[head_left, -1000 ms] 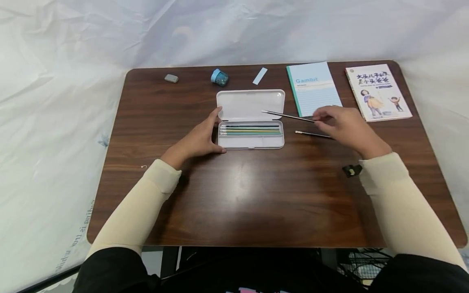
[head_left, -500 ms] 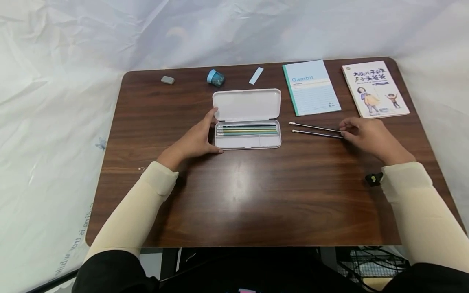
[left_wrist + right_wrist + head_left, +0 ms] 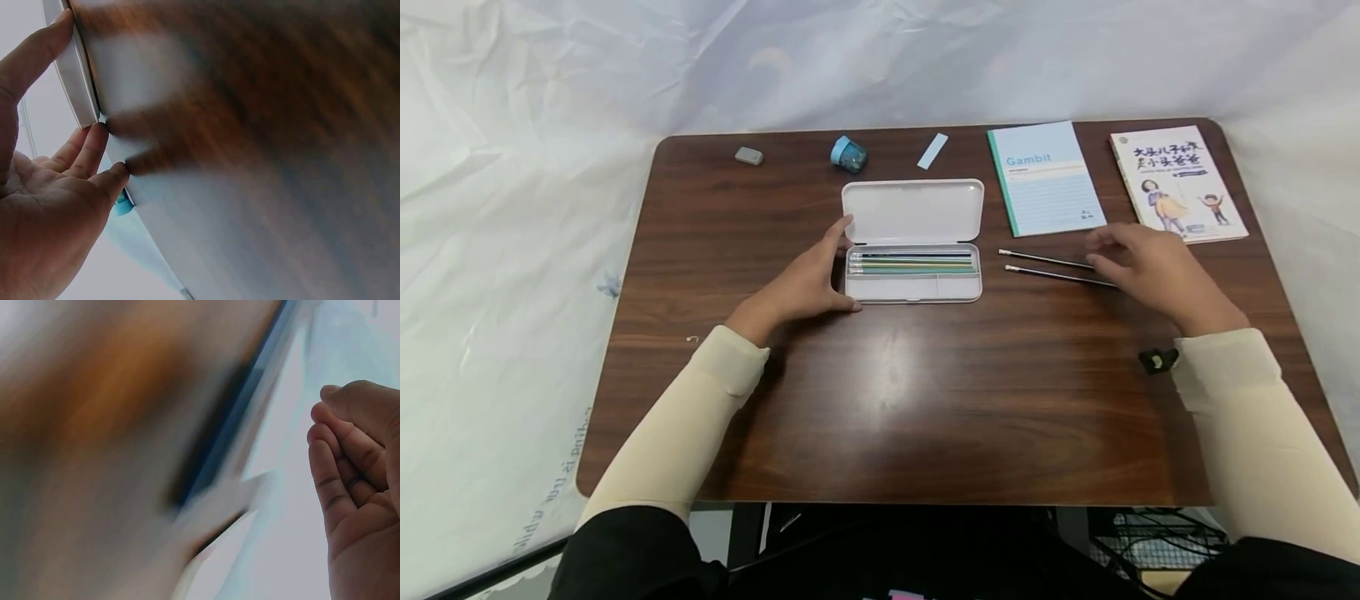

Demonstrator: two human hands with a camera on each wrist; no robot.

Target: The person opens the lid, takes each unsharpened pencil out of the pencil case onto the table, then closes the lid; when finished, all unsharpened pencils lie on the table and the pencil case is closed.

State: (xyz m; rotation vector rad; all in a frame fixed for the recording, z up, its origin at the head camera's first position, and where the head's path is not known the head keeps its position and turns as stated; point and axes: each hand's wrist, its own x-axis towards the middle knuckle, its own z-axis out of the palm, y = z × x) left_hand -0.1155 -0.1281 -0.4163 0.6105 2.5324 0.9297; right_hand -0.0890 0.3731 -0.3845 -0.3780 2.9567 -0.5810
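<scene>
My left hand (image 3: 800,279) holds the left end of a white pencil case (image 3: 880,289), its lid folded back. In the left wrist view the thumb lies along the front edge of the case (image 3: 78,94) and the fingertips meet its corner. Several pencils (image 3: 913,265) fill the case's rear compartment. To the right, two dark pencils (image 3: 1045,259) lie side by side on the table, white eraser ends pointing left. My right hand (image 3: 1157,271) hovers over their right ends, which it hides. Its fingers (image 3: 325,469) bend loosely, with nothing visible between them.
Along the back of the brown table (image 3: 880,433) lie a grey eraser (image 3: 749,156), a small blue-lidded jar-like item (image 3: 849,155), a pale blue strip (image 3: 932,151), a Gambit notebook (image 3: 1047,179) and a picture book (image 3: 1180,183). White sheeting (image 3: 880,67) surrounds the table.
My right hand carried one dark pencil rightward, laid it beside the other, let go and rose slightly off it. My left hand has stayed on the pencil case.
</scene>
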